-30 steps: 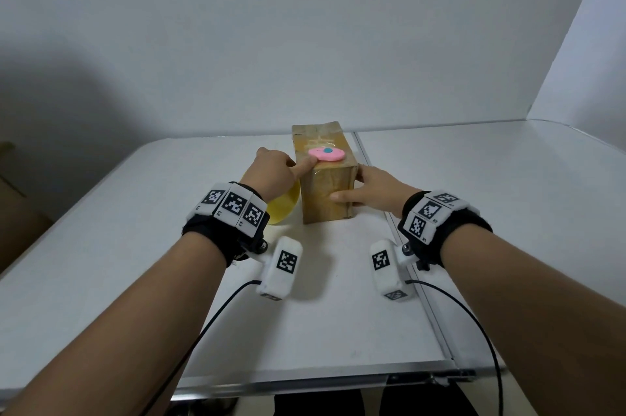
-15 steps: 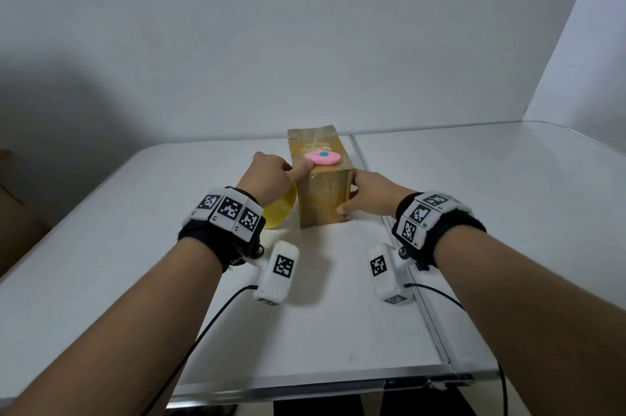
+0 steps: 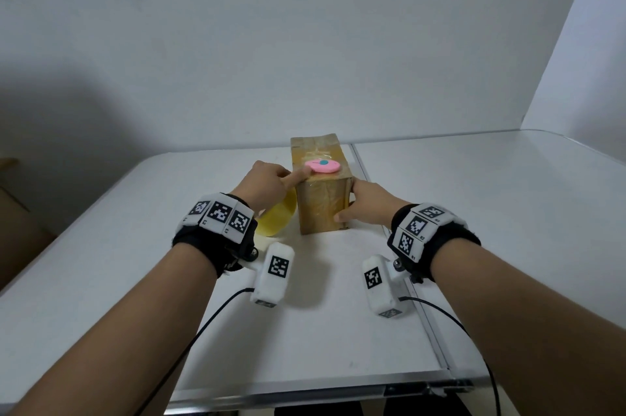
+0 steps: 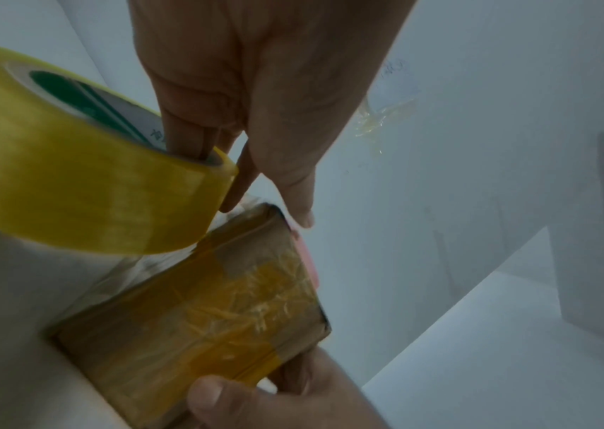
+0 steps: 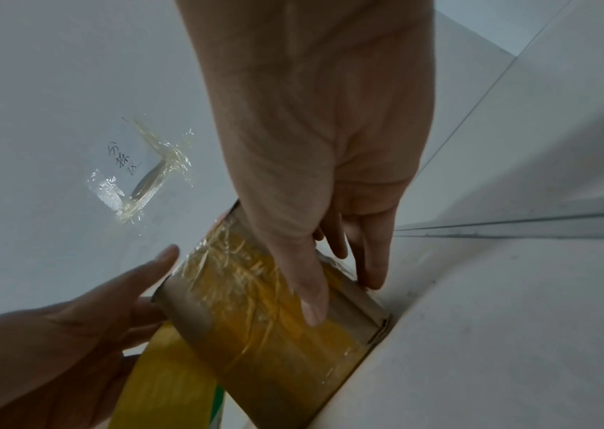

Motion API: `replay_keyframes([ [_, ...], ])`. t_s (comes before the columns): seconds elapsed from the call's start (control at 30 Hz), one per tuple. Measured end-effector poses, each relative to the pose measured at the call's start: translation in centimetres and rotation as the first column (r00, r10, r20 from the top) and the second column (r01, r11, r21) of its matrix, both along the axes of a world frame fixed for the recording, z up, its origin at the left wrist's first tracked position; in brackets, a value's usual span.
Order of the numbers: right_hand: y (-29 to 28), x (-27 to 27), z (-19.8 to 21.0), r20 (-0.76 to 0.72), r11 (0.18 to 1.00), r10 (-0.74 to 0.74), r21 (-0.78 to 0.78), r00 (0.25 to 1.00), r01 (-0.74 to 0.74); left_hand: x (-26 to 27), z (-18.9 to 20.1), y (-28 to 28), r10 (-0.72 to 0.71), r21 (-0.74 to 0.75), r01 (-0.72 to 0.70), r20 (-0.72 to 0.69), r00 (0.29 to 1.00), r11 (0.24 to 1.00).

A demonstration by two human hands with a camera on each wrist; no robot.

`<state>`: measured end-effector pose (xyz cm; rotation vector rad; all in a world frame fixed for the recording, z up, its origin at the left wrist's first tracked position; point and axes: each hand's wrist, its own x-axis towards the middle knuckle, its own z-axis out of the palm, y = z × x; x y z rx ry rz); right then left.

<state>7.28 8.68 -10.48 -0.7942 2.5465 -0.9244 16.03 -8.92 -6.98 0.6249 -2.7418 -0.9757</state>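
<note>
A cardboard box [image 3: 321, 209] wrapped in yellowish tape stands upright on the white table [image 3: 305, 331]. A flat pink disc [image 3: 321, 166] with a teal dot lies on its top. My left hand [image 3: 267, 185] has fingers hooked through the core of a yellow tape roll [image 4: 72, 180], held against the box's left side. One straight finger reaches the box's top edge by the disc. My right hand [image 5: 311, 145] grips the box's near right corner, thumb on the front face [image 5: 267, 333], fingers down the right side.
A metal seam [image 3: 364, 165] runs front to back just right of the box. White walls close the back and right. A crumpled strip of clear tape over a handwritten note [image 5: 146, 174] is stuck on the wall. A brown cardboard shape [image 3: 13, 212] sits off the table's left.
The right hand has settled a little further round the box's right corner, thumb lower on the front face. The left hand stays at the pink disc with the roll.
</note>
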Motion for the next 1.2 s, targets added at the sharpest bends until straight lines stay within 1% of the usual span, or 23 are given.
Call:
replay_keyframes([
  [0.07,0.0,0.1,-0.1,0.003,1.0,-0.01,0.02,1.0,0.01,0.7,0.4,-0.9,0.03,0.118,-0.021,-0.069,0.997,0.993],
  [0.13,0.0,0.0,-0.2,0.013,0.999,-0.019,0.039,1.0,0.018,1.2,0.4,-2.2,0.1,0.253,-0.056,-0.165,0.981,0.966],
  [0.23,0.0,-0.1,-0.3,0.048,0.997,0.002,0.079,0.999,-0.006,2.6,0.3,-4.1,0.218,0.463,-0.073,-0.268,0.939,0.883],
  [0.3,0.0,-0.2,-0.1,0.078,0.994,0.025,0.104,0.997,-0.034,3.7,0.4,-4.9,0.234,0.549,-0.02,-0.323,0.917,0.836],
  [0.37,0.0,-0.2,0.3,0.093,0.994,0.039,0.102,0.995,-0.048,4.8,0.8,-5.5,0.216,0.594,0.061,-0.384,0.898,0.802],
  [0.43,0.1,-0.1,1.0,0.09,0.997,0.03,0.065,0.995,-0.036,5.8,1.6,-5.5,0.178,0.607,0.13,-0.421,0.89,0.784],
  [0.47,0.1,-0.2,1.2,0.08,0.999,0.002,0.032,0.997,-0.004,6.3,2.1,-5.4,0.153,0.605,0.158,-0.43,0.89,0.781],
  [0.53,0.2,-0.5,1.3,0.042,0.989,-0.125,-0.078,0.991,0.128,7.1,3.1,-4.9,0.104,0.594,0.209,-0.448,0.888,0.777],
  [0.6,0.5,-0.5,1.6,0.003,0.93,-0.276,-0.253,0.961,0.268,7.8,4.2,-4.1,0.054,0.578,0.259,-0.467,0.883,0.774],
  [0.63,0.6,-0.3,2.1,-0.023,0.888,-0.322,-0.352,0.946,0.294,8.1,4.6,-3.5,0.029,0.57,0.283,-0.475,0.879,0.771],
  [0.67,0.8,0.2,2.7,-0.044,0.848,-0.338,-0.447,0.94,0.284,8.4,4.9,-3.0,0.004,0.563,0.306,-0.482,0.876,0.768],
  [0.7,0.8,0.8,3.6,-0.057,0.812,-0.32,-0.531,0.946,0.242,8.6,5.3,-2.3,-0.018,0.556,0.327,-0.488,0.873,0.764],
  [0.77,0.8,2.6,5.4,-0.08,0.78,-0.198,-0.617,0.977,0.108,8.8,5.7,-1.0,-0.055,0.543,0.36,-0.497,0.866,0.759],
  [0.83,0.7,4.2,6.7,-0.085,0.793,-0.025,-0.609,0.996,-0.032,8.8,5.8,0.4,-0.086,0.53,0.386,-0.503,0.86,0.756],
  [0.87,0.7,4.7,7.1,-0.06,0.801,0.052,-0.593,0.997,-0.078,8.7,5.8,1.1,-0.103,0.524,0.399,-0.505,0.857,0.752],
  [0.93,1.1,5.6,7.7,-0.009,0.813,0.164,-0.566,0.986,-0.14,8.5,5.6,2.5,-0.139,0.518,0.426,-0.504,0.853,0.742],
  [0.97,1.6,5.8,7.8,-0.009,0.817,0.192,-0.552,0.981,-0.165,8.3,5.5,3.2,-0.152,0.515,0.437,-0.503,0.851,0.737],
  [1.1,4.3,6.0,7.4,-0.048,0.794,0.189,-0.58,0.981,-0.181,7.1,4.7,5.7,-0.172,0.522,0.458,-0.505,0.846,0.72],
  [1.13,4.9,5.8,7.1,-0.054,0.784,0.169,-0.598,0.984,-0.168,6.7,4.4,6.3,-0.176,0.524,0.46,-0.503,0.846,0.716],
  [1.2,6.1,5.2,6.5,-0.071,0.781,0.08,-0.615,0.994,-0.107,5.9,3.7,7.7,-0.177,0.534,0.464,-0.501,0.847,0.707],
])
